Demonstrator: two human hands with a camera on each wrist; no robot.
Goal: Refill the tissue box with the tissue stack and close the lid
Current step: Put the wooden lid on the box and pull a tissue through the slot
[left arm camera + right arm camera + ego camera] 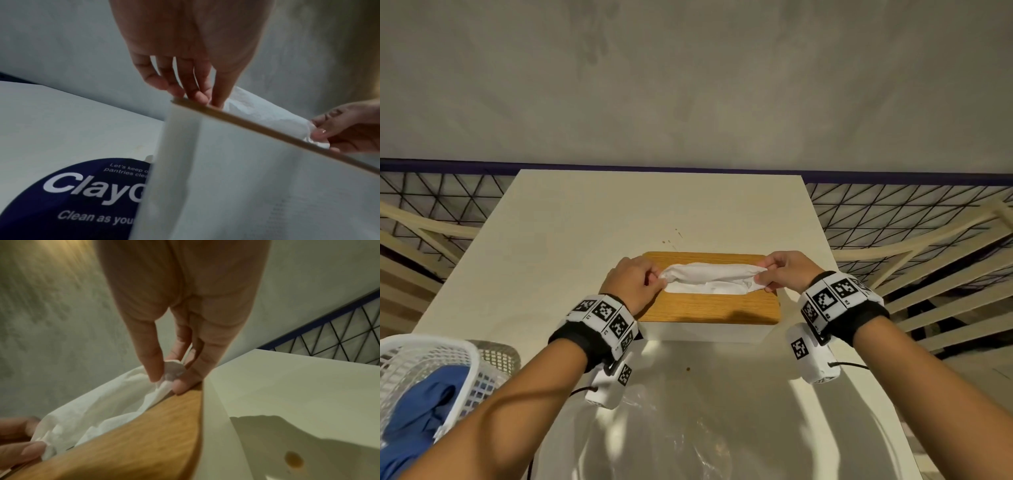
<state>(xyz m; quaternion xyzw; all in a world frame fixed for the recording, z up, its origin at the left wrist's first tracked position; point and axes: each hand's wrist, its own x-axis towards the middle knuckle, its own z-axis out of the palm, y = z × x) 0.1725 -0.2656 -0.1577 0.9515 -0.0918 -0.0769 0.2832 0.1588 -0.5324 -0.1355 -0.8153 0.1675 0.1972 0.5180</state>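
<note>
Pinching: both hands, two in all, each hold one end of the single tissue drawn up through the lid's slot.
Left hand: fingers curled together, pinching the tissue's left end, tips just at the lid's edge in the left wrist view.
Right hand: thumb and fingers pinch the tissue's right end; a small wad of it shows between them in the right wrist view.
Box: one, white-walled, standing on the surface about midway across it, between the two wrists.
Lid: one, wooden, lying flat on top of the box, shut over it.
Tissue: stretched along the slot between the two hands, crumpled at both ends, more white showing in the slot beneath.
Basket: one, white lattice, at the near left, with one blue cloth in it.
Wrapper: one clear plastic sheet, on the surface nearer than the box.
Stains: a few brown specks beyond the box, one more in front of it.
Label: one dark blue patch with white lettering, on the surface to the box's left, seen in the left wrist view only.
</note>
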